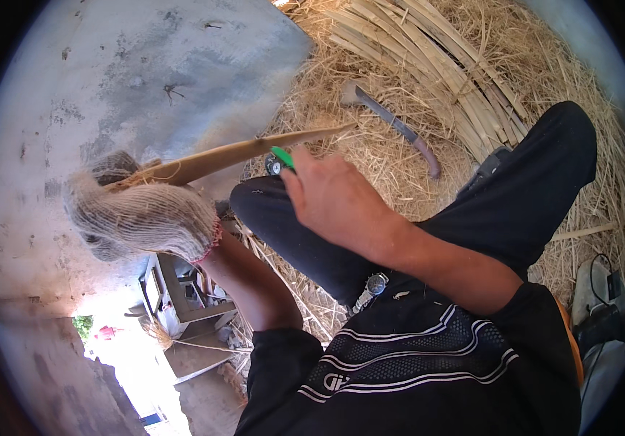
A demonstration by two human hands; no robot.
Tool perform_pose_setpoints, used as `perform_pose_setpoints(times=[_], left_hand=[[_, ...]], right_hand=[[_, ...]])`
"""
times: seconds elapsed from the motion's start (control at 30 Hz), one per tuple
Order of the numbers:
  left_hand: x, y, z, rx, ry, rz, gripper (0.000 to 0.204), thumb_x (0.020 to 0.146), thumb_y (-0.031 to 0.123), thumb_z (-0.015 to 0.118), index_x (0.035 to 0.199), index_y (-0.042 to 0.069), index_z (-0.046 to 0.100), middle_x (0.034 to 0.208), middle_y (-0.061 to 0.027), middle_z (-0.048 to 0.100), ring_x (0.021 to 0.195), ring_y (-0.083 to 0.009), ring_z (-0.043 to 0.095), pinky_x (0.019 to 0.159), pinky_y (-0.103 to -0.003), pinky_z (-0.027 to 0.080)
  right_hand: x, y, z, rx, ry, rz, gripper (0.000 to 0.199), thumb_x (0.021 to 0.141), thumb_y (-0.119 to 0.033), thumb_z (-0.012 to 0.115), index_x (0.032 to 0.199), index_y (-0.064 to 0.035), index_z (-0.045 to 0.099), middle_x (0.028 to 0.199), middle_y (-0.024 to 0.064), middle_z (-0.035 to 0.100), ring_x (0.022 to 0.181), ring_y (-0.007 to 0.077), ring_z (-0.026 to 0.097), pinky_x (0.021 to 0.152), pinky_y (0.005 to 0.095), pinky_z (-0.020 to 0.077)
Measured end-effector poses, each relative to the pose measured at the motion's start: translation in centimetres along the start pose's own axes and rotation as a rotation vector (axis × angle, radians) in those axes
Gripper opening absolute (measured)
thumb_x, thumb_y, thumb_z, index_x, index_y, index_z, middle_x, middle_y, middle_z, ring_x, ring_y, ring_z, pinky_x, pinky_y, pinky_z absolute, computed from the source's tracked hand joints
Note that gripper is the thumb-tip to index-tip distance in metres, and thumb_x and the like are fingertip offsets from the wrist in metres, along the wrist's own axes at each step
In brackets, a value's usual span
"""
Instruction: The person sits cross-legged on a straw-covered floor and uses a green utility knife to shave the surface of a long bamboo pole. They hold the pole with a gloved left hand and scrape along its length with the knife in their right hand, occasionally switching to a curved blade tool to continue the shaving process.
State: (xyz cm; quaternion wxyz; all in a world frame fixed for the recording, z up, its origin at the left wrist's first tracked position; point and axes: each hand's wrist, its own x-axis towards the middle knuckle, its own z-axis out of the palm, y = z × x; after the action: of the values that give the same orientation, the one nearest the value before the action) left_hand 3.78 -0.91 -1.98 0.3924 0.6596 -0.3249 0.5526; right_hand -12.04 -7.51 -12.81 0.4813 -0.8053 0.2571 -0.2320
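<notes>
My left hand (141, 214), in a grey knitted glove with a red cuff edge, is closed around the thick end of a long pale split piece of bamboo or wood (218, 158). The piece runs up to the right and tapers to a thin tip. Beside its middle, my bare right hand (334, 196) is closed on a small bright green object (283, 157). Only its end sticks out past my fingers, so its kind is hidden. Beyond my right hand, a machete (397, 128) with a dark curved blade and brown handle lies on the shavings.
Pale split strips (443, 62) lie bundled on deep shavings (312, 87) at the far right. My legs (516, 174) are bent in front of me. A metal-band wristwatch (372, 289) shows at my lap. A stained wall (145, 80) rises on the left, above a wooden frame (181, 291).
</notes>
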Motion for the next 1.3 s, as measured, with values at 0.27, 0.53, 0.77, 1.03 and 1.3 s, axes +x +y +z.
perform_pose_setpoints(times=[0.27,0.53,0.77,1.03,1.3], left_hand=[[1.0,-0.1,1.5,-0.195,0.098,0.053,0.039,0.098,0.034,0.047,0.103,-0.004,0.053,0.088,-0.0123,0.058,0.06,-0.0154,0.062,0.049,-0.024,0.057],[1.8,-1.2,0.9,-0.319,0.041,0.111,0.04,0.1,0.037,0.043,0.106,-0.001,0.055,0.086,-0.0152,0.059,0.055,-0.0145,0.063,0.043,-0.021,0.057],[2.5,-2.3,1.4,-0.024,0.087,0.101,0.043,0.099,0.034,0.045,0.109,-0.007,0.052,0.091,-0.0189,0.059,0.065,-0.023,0.069,0.049,-0.026,0.063],[2.7,-1.8,2.1,-0.125,0.162,-0.299,0.034,0.094,0.022,0.044,0.105,-0.009,0.052,0.094,-0.0213,0.06,0.07,-0.0291,0.068,0.054,-0.037,0.064],[3.4,-2.9,1.5,-0.143,0.186,-0.392,0.038,0.096,0.026,0.047,0.107,-0.01,0.048,0.09,-0.0211,0.06,0.064,-0.0272,0.067,0.049,-0.031,0.063]], right_hand=[[2.9,7.2,3.5,0.072,0.117,-0.01,0.027,0.098,-0.022,0.049,0.098,0.0047,0.052,0.072,0.0293,0.064,0.069,0.046,0.067,0.062,0.0515,0.0551],[4.6,11.5,5.0,-0.102,0.033,0.124,0.028,0.098,-0.022,0.049,0.106,0.005,0.053,0.083,0.0304,0.065,0.077,0.0472,0.067,0.069,0.0526,0.0557],[6.2,11.5,6.6,-0.096,-0.009,0.133,0.03,0.1,-0.021,0.047,0.108,0.0065,0.053,0.083,0.0321,0.064,0.079,0.0426,0.068,0.068,0.0472,0.058],[6.8,10.5,8.0,0.038,-0.083,0.201,0.032,0.1,-0.029,0.046,0.106,0.0021,0.053,0.083,0.0359,0.061,0.08,0.0466,0.066,0.069,0.0526,0.0548],[8.2,13.1,9.4,-0.141,-0.079,0.105,0.034,0.102,-0.032,0.043,0.108,0.0002,0.051,0.084,0.0284,0.063,0.073,0.0442,0.067,0.066,0.0524,0.0555]])
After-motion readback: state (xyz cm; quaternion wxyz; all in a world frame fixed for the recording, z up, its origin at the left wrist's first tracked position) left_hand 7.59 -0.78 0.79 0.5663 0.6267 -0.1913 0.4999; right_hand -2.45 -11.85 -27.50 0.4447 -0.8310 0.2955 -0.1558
